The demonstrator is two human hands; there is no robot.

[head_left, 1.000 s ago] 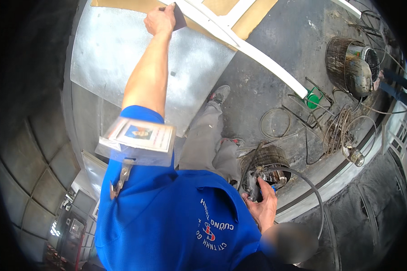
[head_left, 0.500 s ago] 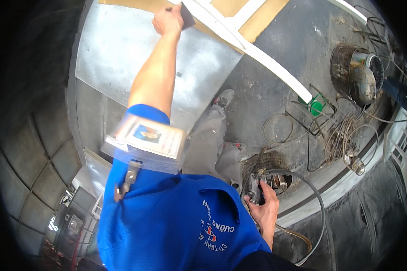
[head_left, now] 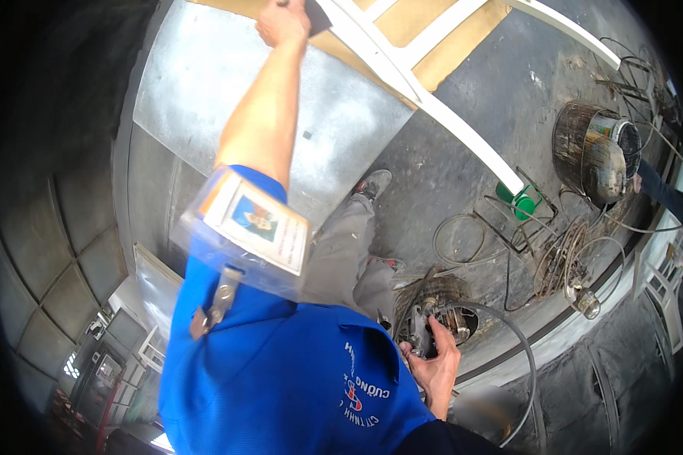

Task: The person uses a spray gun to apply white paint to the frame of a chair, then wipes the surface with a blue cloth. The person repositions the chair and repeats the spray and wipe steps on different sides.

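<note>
At the top edge, my left hand (head_left: 282, 24) is closed on a dark sheet of sandpaper (head_left: 318, 18), beside the long rail of a white slatted frame (head_left: 402, 73). The hand's far side is cut off by the picture's edge. Low on the right, my right hand (head_left: 435, 365) curls its fingers around a grey metal tool that looks like a spray gun (head_left: 420, 332). A dark hose (head_left: 517, 334) arcs away beside it. Just beyond the tool sits a round, crusted container (head_left: 446, 291), partly hidden by the tool and hand.
The frame rests over brown cardboard (head_left: 440, 64) and a pale metal sheet (head_left: 228, 83). One curved leg reaches a green object (head_left: 522, 206) on a black wire stand. Coiled cables (head_left: 561, 258), a paint-stained drum (head_left: 584, 152) and a glass lamp (head_left: 587, 302) lie to the right.
The view has shifted, so the frame and floor things sit lower. My left hand with the sandpaper has moved slightly farther away along the frame. My right hand keeps its grip. The badge has swung.
</note>
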